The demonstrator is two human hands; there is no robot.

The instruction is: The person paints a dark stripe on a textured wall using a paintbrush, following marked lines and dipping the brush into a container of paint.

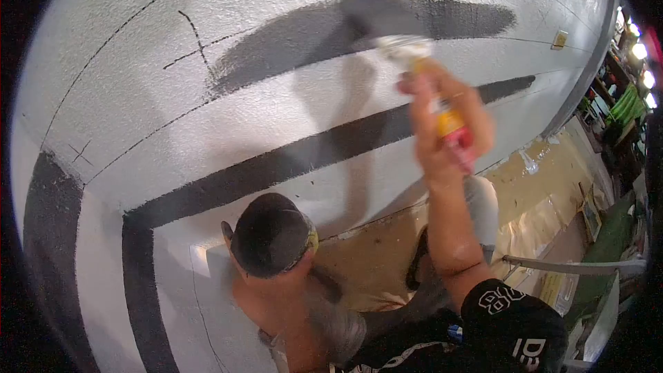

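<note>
My right hand (452, 114) is closed around the red and yellow handle of a paintbrush (404, 47), raised in front of the wall. The brush is blurred, and its dark bristle end is at a grey painted patch (297, 38); whether it touches is hard to tell. Lower down, my left hand (259, 293) is wrapped round a small can (271, 235) with dark grey paint inside, its opening facing me. The thumb shows at the can's left side, while most of the other fingers are hidden.
The white textured wall (228, 128) carries dark grey bands (228, 186) and thin drawn guide lines. An outlet plate (560, 40) is at the upper right. Brown sheeting (552, 166) covers the floor, with a metal rail (573, 266) and clutter to the right.
</note>
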